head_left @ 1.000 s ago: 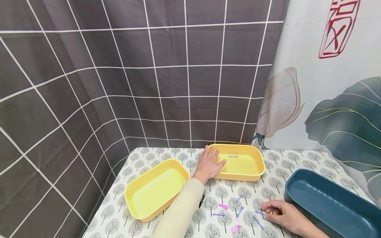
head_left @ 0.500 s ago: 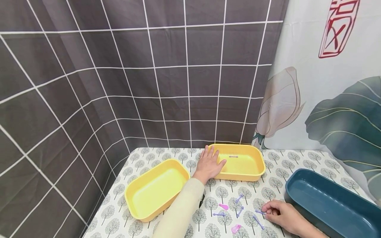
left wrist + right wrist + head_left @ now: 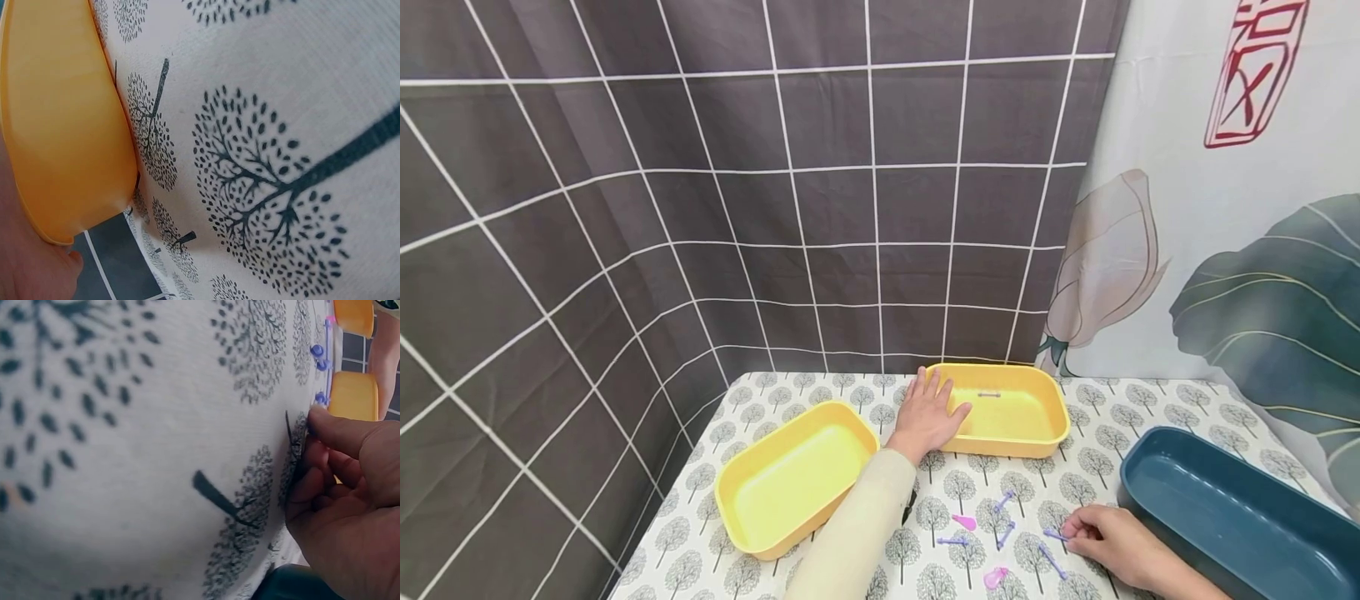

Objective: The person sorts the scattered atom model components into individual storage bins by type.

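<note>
In the head view my left hand [image 3: 922, 417] lies with straight, spread fingers over the left end of the far yellow bin [image 3: 1056, 425], thumb on the inside. A small lilac rod [image 3: 989, 394] lies in that bin. At the front right, my right hand [image 3: 1108, 542] has its fingers curled and pinches the end of a purple dumbbell-shaped stick [image 3: 1054, 534] low over the tablecloth. Several similar purple sticks [image 3: 1051, 561] lie to its left, with two pink teardrop-shaped pieces [image 3: 996, 577]. The right wrist view shows the thumb [image 3: 331, 428] close to the cloth; the fingers hide the stick's end.
A second yellow bin [image 3: 741, 533] stands at the left, beside my left sleeve [image 3: 857, 525]. To the right of my right hand is a dark blue bin [image 3: 1157, 508]. A tree-print cloth [image 3: 850, 396] covers the table, and a grey checked curtain [image 3: 820, 208] hangs behind.
</note>
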The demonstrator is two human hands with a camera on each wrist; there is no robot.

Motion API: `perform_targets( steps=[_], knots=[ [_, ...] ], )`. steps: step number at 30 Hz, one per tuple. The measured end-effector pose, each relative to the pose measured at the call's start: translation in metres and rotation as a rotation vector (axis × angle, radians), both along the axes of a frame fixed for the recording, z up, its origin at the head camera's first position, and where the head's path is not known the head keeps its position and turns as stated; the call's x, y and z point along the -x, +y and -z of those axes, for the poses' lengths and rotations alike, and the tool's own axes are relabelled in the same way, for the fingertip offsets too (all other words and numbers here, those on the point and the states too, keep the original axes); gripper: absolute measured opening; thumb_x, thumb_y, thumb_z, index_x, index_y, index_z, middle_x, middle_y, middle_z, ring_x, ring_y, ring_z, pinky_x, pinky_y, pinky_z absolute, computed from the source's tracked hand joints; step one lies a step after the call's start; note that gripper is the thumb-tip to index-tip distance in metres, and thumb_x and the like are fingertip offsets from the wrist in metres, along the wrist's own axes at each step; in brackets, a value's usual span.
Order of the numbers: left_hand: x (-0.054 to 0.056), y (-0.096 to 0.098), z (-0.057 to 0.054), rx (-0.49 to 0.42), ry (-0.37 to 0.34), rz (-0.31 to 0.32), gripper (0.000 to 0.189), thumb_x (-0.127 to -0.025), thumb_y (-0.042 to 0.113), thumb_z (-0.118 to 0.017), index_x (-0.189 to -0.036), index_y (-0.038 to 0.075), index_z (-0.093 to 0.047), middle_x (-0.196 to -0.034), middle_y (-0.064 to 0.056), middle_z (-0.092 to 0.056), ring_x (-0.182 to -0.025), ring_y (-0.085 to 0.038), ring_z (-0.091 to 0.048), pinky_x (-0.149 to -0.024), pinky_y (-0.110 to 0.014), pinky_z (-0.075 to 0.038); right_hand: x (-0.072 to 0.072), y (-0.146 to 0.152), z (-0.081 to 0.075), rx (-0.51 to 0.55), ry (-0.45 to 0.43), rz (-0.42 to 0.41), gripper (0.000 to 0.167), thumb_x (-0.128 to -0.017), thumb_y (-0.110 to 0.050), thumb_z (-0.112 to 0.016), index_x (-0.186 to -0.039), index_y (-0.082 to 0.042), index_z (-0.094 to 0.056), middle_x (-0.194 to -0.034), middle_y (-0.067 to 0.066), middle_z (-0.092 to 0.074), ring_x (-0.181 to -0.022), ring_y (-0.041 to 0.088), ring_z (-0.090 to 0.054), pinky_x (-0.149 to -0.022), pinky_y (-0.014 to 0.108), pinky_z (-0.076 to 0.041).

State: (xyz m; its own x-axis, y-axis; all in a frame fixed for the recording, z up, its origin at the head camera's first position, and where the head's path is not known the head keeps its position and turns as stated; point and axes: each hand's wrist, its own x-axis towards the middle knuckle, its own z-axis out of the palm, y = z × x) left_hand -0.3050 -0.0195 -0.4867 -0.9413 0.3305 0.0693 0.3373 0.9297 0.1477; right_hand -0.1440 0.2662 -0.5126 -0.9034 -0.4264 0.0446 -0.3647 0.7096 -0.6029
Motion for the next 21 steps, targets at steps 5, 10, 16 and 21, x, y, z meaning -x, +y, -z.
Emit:
perform_targets(
  steps=[5,10,16,21],
  knots=[
    [0.001,0.001,0.0,0.001,0.01,0.003,0.07,-0.105,0.061,-0.023,-0.16,0.019,-0.033,-0.169,-0.005,-0.017,-0.157,-0.031,-0.007,-0.127,-0.044,-0.011,0.003,-0.001,-0.006,-0.004,-0.03,-0.037,0.011,-0.094,-0.019,-0.072,-0.085,-0.019,-0.064,-0.074,-0.019,-0.05,-0.068,-0.007,-0.043,-0.059,0.02,-0.039],
    [0.001,0.001,0.0,-0.009,0.006,0.001,0.068,-0.105,0.06,-0.025,-0.16,0.019,-0.033,-0.169,-0.005,-0.018,-0.157,-0.031,-0.008,-0.127,-0.044,-0.012,0.001,-0.002,-0.01,0.02,-0.008,-0.037,0.012,-0.095,-0.019,-0.07,-0.087,-0.019,-0.062,-0.072,-0.02,-0.051,-0.066,-0.007,-0.044,-0.057,0.02,-0.039],
    [-0.001,0.0,0.0,-0.008,-0.006,0.003,0.07,-0.105,0.061,-0.022,-0.16,0.019,-0.032,-0.169,-0.005,-0.017,-0.157,-0.031,-0.007,-0.127,-0.044,-0.011,0.002,-0.005,-0.016,0.038,0.055,-0.013,0.009,-0.093,-0.018,-0.073,-0.089,-0.019,-0.065,-0.072,-0.021,-0.052,-0.064,-0.008,-0.045,-0.056,0.019,-0.041],
    [0.0,0.0,0.0,-0.009,0.002,0.005,0.07,-0.105,0.061,-0.022,-0.16,0.019,-0.033,-0.169,-0.006,-0.018,-0.157,-0.032,-0.008,-0.127,-0.045,-0.012,0.008,-0.009,-0.03,0.088,0.014,0.012,0.004,-0.092,-0.017,-0.074,-0.095,-0.015,-0.071,-0.074,-0.016,-0.063,-0.063,-0.004,-0.055,-0.058,0.021,-0.049]
  ],
)
